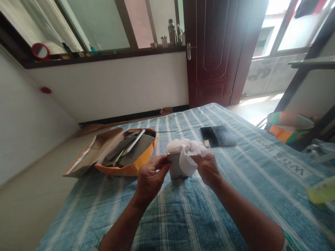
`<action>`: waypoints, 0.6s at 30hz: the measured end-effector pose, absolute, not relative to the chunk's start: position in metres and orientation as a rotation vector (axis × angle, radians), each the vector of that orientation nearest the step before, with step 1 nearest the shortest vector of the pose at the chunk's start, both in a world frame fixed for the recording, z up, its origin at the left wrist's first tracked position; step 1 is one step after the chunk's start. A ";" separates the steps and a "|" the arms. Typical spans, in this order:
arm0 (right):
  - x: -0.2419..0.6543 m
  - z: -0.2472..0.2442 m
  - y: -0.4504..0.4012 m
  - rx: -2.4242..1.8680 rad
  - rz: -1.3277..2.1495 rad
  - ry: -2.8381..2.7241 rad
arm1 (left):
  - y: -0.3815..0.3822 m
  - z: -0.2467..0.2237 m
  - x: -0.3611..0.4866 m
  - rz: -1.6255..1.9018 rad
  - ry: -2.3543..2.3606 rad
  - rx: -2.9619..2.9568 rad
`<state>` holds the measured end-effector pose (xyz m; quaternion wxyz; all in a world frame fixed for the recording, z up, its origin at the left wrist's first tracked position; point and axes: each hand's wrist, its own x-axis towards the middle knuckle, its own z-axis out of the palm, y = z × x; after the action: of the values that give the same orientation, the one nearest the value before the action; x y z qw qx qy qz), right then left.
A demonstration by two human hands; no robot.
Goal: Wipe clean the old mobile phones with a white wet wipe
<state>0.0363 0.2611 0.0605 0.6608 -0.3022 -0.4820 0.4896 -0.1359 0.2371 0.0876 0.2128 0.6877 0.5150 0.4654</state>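
Near the middle of the view, my left hand (153, 176) pinches the left edge of a grey smartphone (175, 169) between thumb and fingers. The phone is held upright above the bed, its flat face toward me. My right hand (208, 167) grips a thin white cloth (187, 158), which drapes over the top and right part of the phone and hides it there. To the left, an open orange cardboard box (136, 162) holds several flat devices. Beyond my right hand, two dark flat devices (218, 136) lie side by side on the bed.
A blue striped bedsheet (167, 216) covers the bed under my hands. At the right edge lies a yellow-green object (320, 191). A dark red door (213, 52) and a window sill (104, 57) with bottles and a round red mirror (40, 51) stand behind.
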 end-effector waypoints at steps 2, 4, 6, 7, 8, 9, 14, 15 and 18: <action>0.036 0.051 0.261 -0.740 1.198 -1.029 | 0.237 0.088 -0.138 1.288 1.471 1.903; 0.035 0.039 0.261 -0.801 1.244 -1.075 | 0.238 0.087 -0.140 1.293 1.516 1.881; 0.035 0.027 0.263 -0.857 1.190 -1.209 | 0.239 0.086 -0.143 1.295 1.539 1.849; 0.036 0.020 0.263 -0.888 1.117 -1.297 | 0.240 0.086 -0.145 1.295 1.539 1.833; 0.037 0.014 0.264 -0.922 1.010 -1.403 | 0.240 0.086 -0.147 1.295 1.535 1.818; 0.039 0.009 0.264 -0.953 0.891 -1.515 | 0.241 0.086 -0.149 1.299 1.536 1.803; 0.051 -0.002 0.260 -1.039 0.480 -1.909 | 0.242 0.092 -0.155 1.334 1.602 1.778; 0.054 0.000 0.259 -1.072 0.434 -1.949 | 0.242 0.094 -0.155 1.328 1.604 1.792; 0.062 0.015 0.257 -1.171 0.346 -1.959 | 0.240 0.100 -0.156 1.285 1.581 1.848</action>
<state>0.0621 0.2571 0.0147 0.4048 -0.4638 -0.7761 0.1372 -0.1560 0.2399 0.1003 0.1942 0.6589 0.5639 0.4583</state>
